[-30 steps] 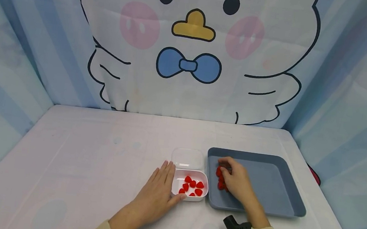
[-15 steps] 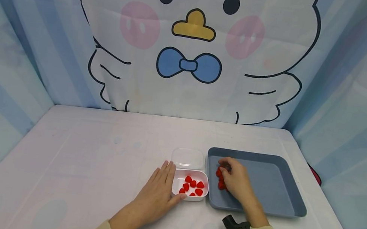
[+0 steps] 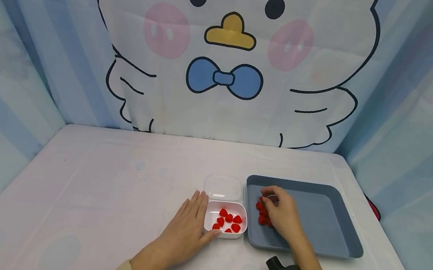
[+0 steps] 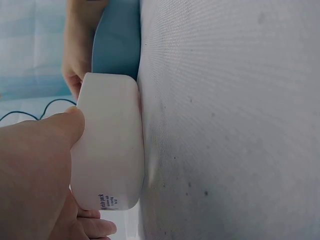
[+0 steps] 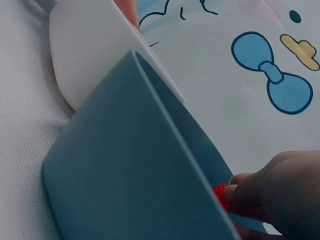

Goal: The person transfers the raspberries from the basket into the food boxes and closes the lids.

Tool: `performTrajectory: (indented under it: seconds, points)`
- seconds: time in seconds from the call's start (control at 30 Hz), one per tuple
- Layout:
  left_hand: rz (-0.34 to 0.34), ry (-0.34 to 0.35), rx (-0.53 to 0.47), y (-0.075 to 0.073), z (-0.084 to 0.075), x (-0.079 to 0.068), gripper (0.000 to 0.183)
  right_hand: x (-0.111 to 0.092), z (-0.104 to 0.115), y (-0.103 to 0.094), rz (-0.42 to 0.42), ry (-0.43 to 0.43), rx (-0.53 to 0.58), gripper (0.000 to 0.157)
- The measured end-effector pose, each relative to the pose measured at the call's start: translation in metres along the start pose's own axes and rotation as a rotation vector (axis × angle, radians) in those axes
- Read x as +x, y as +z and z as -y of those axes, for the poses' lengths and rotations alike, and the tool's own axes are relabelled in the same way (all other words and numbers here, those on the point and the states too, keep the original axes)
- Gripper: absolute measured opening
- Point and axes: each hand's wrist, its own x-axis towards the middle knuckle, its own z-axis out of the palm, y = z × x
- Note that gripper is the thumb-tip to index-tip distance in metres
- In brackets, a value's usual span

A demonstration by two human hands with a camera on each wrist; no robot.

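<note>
A small white plastic box holds several small red, bumpy berry-like pieces. My left hand lies along its left side with straight fingers, the thumb on the near rim. In the left wrist view the thumb presses the edge of the box wall. My right hand is over the left part of a blue-grey tray, bent fingers and thumb at a heap of red pieces. In the right wrist view its fingertips pinch one red berry-like piece; the tray wall hides the heap.
A transparent lid lies open behind the white box. The box stands close against the tray's left side. Black wrist cameras sit on both forearms. A printed cloth curtain rises along the table's far edge.
The head view has shifted slightly. My right hand stays at the red heap with only a slight movement of the fingers, and the left hand keeps its place at the box.
</note>
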Motion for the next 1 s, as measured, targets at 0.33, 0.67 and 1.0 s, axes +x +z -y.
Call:
performTrajectory:
  seconds: [0.33,0.67,1.0]
  points:
    - [0.014,-0.009,-0.003,-0.002,-0.002,-0.001,0.092,-0.004,0.006,-0.008,0.002,0.017,0.055,0.021]
    - [0.01,-0.008,-0.01,-0.001,-0.002,-0.002,0.092,-0.008,0.017,-0.013,0.011,-0.034,0.137,0.029]
    - [0.002,-0.003,-0.003,0.0,-0.001,-0.001,0.091,-0.012,0.027,-0.011,0.047,-0.059,0.177,0.025]
